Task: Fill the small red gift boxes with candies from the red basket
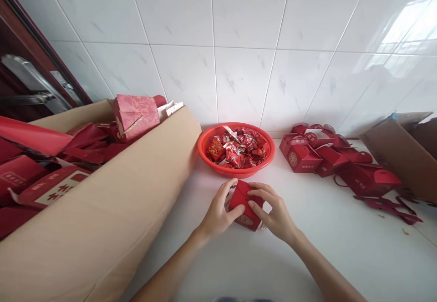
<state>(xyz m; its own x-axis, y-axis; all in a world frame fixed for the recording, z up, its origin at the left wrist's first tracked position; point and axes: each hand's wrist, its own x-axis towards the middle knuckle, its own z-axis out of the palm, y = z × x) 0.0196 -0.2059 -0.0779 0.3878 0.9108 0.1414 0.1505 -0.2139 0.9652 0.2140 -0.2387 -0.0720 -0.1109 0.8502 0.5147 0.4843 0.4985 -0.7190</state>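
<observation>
A small red gift box (246, 194) with a round gold pattern on its front sits on the white surface between my hands. My left hand (218, 208) grips its left side, the thumb lying on the front upper edge. On the right, my right hand (275, 211) has its fingers on the lid and right side. A piece of twisted cord (263, 226) shows by the box's lower right corner. Just behind stands a red plastic basket (235, 172) full of red-wrapped candies (235, 149).
A large cardboard box (136, 188) at the left holds many red boxes and bags, with a pink box (138, 116) on top. Several red boxes (303, 157) and red ribbons (392, 207) lie at the right, beside another cardboard box (396, 152). A tiled wall is behind.
</observation>
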